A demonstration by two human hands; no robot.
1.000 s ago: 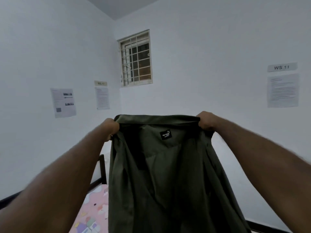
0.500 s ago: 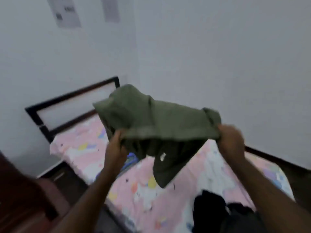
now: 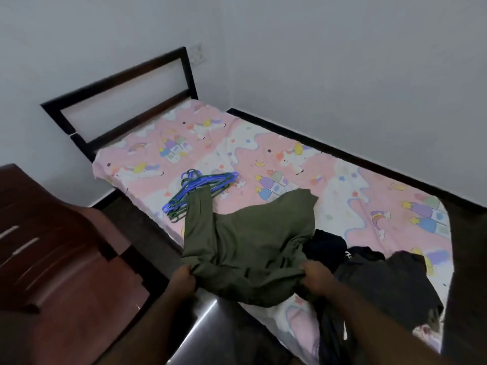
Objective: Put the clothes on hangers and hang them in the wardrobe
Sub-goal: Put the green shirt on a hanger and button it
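Observation:
An olive-green shirt [image 3: 250, 241] lies spread on the bed, one sleeve reaching up over the hangers. My left hand [image 3: 183, 281] grips its near left edge and my right hand [image 3: 315, 276] grips its near right edge. A bundle of several blue and green plastic hangers [image 3: 196, 189] lies on the sheet just beyond the shirt. Dark clothes [image 3: 369, 275] are heaped to the right of the shirt, touching it.
The bed [image 3: 290, 164] has a pink cartoon-print sheet and a dark wooden headboard [image 3: 121, 93] against white walls. A reddish-brown wooden piece of furniture [image 3: 52, 248] stands at the left, close to the bed's side. Dark floor shows between them.
I held the shirt up by its shoulders facing the wall, then swung it down. It now lies on the bed, and my view has tipped down to the bed.

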